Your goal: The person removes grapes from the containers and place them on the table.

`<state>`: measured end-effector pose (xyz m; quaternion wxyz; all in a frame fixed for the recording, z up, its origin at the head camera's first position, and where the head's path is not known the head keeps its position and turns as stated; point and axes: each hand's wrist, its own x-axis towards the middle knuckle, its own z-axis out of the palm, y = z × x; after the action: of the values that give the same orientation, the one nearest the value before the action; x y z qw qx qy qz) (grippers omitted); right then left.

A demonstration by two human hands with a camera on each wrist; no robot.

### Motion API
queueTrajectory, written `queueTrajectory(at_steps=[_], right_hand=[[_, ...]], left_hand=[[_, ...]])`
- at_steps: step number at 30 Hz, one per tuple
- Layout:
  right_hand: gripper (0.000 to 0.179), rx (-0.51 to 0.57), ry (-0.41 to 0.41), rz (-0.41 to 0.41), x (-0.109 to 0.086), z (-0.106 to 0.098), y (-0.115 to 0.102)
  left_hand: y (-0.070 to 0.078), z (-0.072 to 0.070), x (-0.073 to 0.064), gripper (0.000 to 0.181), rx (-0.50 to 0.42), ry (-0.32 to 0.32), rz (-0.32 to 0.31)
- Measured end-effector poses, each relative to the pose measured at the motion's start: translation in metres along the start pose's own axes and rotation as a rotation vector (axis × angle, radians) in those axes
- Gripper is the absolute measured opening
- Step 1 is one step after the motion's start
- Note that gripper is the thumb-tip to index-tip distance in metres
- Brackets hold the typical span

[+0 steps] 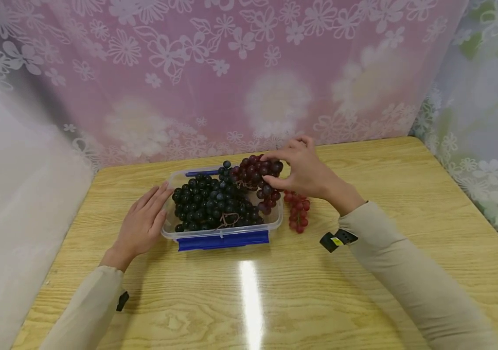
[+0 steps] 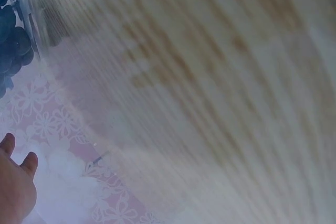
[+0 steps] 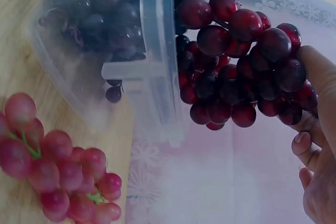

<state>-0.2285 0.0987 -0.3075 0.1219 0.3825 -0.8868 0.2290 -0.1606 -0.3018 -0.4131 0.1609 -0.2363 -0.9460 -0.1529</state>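
Note:
A clear plastic box (image 1: 277,221) with blue clips holds bunches of black grapes (image 1: 198,201). My left hand (image 1: 146,221) rests against its left side, fingers straight. Over the box's far right corner, my right hand (image 1: 303,170) pinches a bunch of dark red grapes (image 1: 253,170) between thumb and fingers. In the right wrist view, the dark red grapes (image 3: 236,66) hang beside the box wall (image 3: 157,40), above the tabletop. A smaller bunch of light red grapes (image 1: 299,211) lies on the table just right of the box. Part of a hand (image 2: 16,187) shows in the left wrist view.
The box stands on a wood-grain table (image 1: 214,301) near its far edge. Behind hangs a pink flowered curtain (image 1: 214,87), with more flowered cloth (image 1: 485,146) on the right. A blue clip (image 1: 222,240) hangs at the box's front.

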Motion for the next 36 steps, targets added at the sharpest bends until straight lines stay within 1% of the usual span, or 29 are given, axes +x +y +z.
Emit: queueTrajectory(at_steps=[6, 10, 14, 20, 28, 36], right_hand=[[0.038, -0.002, 0.029, 0.032, -0.005, -0.012, 0.005], [0.039, -0.001, 0.059, 0.055, -0.01, -0.018, 0.012], [0.039, -0.015, 0.092, 0.09, -0.017, -0.025, 0.02], [0.039, -0.049, 0.133, 0.139, -0.029, -0.031, 0.035], [0.038, -0.081, 0.147, 0.208, -0.05, -0.035, 0.055], [0.036, -0.083, 0.142, 0.267, -0.066, -0.033, 0.069]], left_hand=[[-0.001, 0.0, 0.001, 0.052, -0.024, -0.003, 0.024], [-0.003, 0.001, 0.001, 0.051, -0.023, 0.004, 0.04], [-0.005, 0.002, 0.001, 0.047, -0.015, 0.011, 0.045], [-0.004, 0.001, 0.002, 0.047, -0.006, 0.012, 0.043], [-0.002, 0.002, 0.001, 0.047, 0.015, 0.015, 0.03], [-0.003, 0.003, 0.001, 0.047, -0.001, 0.039, 0.027]])
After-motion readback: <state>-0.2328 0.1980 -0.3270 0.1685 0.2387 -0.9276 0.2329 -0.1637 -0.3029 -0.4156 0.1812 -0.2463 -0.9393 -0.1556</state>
